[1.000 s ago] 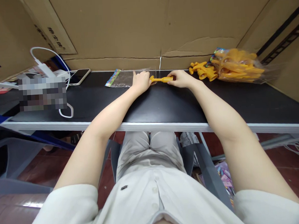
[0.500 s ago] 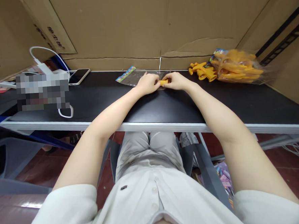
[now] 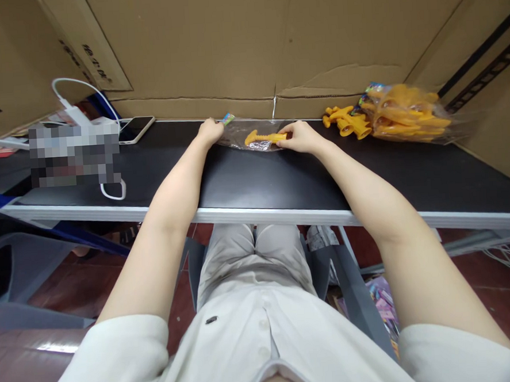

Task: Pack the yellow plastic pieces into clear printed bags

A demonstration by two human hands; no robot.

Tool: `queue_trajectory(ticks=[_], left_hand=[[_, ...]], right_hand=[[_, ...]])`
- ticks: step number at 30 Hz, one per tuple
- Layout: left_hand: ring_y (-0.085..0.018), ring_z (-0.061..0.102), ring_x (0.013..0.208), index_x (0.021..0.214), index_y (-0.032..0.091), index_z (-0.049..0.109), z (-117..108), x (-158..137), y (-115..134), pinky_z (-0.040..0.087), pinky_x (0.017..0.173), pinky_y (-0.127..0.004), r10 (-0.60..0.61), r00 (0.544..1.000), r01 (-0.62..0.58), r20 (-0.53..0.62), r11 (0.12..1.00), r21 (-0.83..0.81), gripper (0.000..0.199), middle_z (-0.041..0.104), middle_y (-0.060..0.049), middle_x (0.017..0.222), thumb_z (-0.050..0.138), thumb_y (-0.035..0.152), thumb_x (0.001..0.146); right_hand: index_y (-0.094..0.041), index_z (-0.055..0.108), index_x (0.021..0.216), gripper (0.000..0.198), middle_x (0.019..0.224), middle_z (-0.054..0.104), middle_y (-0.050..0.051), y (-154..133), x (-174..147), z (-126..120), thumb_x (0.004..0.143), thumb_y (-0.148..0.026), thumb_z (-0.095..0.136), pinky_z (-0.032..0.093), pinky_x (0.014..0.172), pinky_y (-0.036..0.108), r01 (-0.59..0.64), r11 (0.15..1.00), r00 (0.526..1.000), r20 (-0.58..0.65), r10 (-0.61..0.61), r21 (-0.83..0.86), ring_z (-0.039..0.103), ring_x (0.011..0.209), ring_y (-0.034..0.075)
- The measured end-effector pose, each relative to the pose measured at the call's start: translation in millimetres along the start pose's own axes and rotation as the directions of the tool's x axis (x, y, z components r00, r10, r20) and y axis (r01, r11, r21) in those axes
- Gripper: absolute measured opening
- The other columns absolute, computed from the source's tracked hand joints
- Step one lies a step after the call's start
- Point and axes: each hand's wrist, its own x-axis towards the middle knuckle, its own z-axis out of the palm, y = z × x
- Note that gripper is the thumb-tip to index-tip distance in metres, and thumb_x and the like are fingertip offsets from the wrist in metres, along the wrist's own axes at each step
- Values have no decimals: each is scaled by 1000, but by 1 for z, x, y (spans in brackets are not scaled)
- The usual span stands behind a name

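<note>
A clear plastic bag (image 3: 236, 135) with a printed header lies flat on the black table, stretched between my hands. My left hand (image 3: 211, 132) is closed on its header end, covering most of the coloured strip. Toward the right end of the bag is a yellow plastic toy hammer (image 3: 260, 137), its head pointing left. My right hand (image 3: 298, 137) grips the hammer's handle end with thumb and fingers. Whether the hammer lies inside the bag or on top of it, I cannot tell for certain.
On the right lie several loose yellow plastic pieces (image 3: 346, 122) beside a full clear bag of yellow parts (image 3: 410, 115). At the left are a phone (image 3: 136, 130), a white cable (image 3: 85, 81) and a blurred-out item. Cardboard walls (image 3: 211, 44) enclose the table (image 3: 263, 185).
My left hand has moved left from the hammer to the bag's header end, uncovering the hammer. My right hand stays nearly where it was, at the handle.
</note>
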Motion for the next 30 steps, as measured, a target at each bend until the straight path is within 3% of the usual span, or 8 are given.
queue_trajectory(ticks=[3,6,11,15,21,26,30], left_hand=[[-34,68,136,138,15,74,5,-2,10,56,111,-43,53,998,-48,44,992,-116,50,73,-16,146,43,31,102],[-30,69,137,145,19,69,7,-7,21,59,107,-42,42,990,-15,132,981,-194,52,70,-12,153,35,33,108],[-21,47,161,163,21,52,3,-17,29,55,111,-35,75,960,4,271,960,-278,61,46,-12,176,20,36,113],[-22,41,164,165,23,48,0,-21,31,53,113,-38,95,942,17,322,945,-328,63,43,-14,177,17,41,114],[-25,54,155,159,21,54,2,-17,32,56,109,-38,46,964,33,261,956,-292,60,54,-16,169,21,44,114],[-25,64,145,150,18,63,6,-13,31,59,106,-39,-22,992,53,124,965,-255,54,66,-14,156,23,31,115],[-24,74,130,150,15,63,6,-11,29,60,105,-35,-5,987,54,160,951,-305,56,76,-17,142,22,32,115]], right_hand=[[-14,84,105,37,84,75,9,0,0,-1,83,-43,80,61,93,45,-1,1000,1000,4,1,1,73,91,31],[-13,83,101,34,85,75,9,-3,-1,-2,83,-42,82,61,96,45,-23,1000,1000,11,23,11,73,95,32],[-12,81,100,29,99,79,12,-4,-4,-3,83,-35,86,59,102,48,-29,986,999,35,24,162,74,101,34],[-13,80,100,31,97,79,12,2,2,4,79,-35,89,60,102,50,-34,962,999,41,24,271,75,98,32],[-17,80,102,39,98,80,9,7,10,18,68,-31,95,61,103,46,-10,903,999,35,-5,429,76,101,30],[-13,80,110,42,110,80,14,0,6,12,77,-36,92,59,107,45,-38,910,999,21,32,413,74,108,32],[-18,79,112,47,109,81,13,-7,2,7,79,-47,94,57,109,51,-68,913,998,10,69,402,70,111,35]])
